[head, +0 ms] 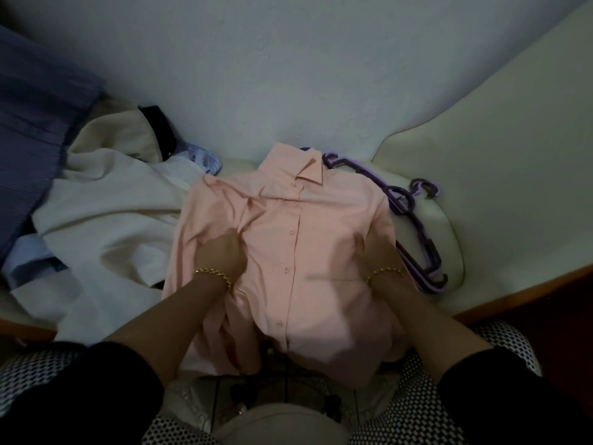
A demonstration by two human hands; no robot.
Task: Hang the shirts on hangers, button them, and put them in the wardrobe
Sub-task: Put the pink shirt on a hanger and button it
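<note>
Our left hand (221, 255) grips the pink shirt (298, 252) on the bed (449, 162), right hand (378, 256) on it, grip we cannot tell, purple hangers (425, 242) right

The left hand (221, 252) grips the pink shirt (305, 236), the right hand (377, 256) touches its other side, purple hangers (430, 252) just beside.

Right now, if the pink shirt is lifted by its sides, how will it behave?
Probably floppy: the pink shirt bunches at the left hand and its hem droops freely. Likely light, thin cloth. Buttoned front should stay closed.
</note>
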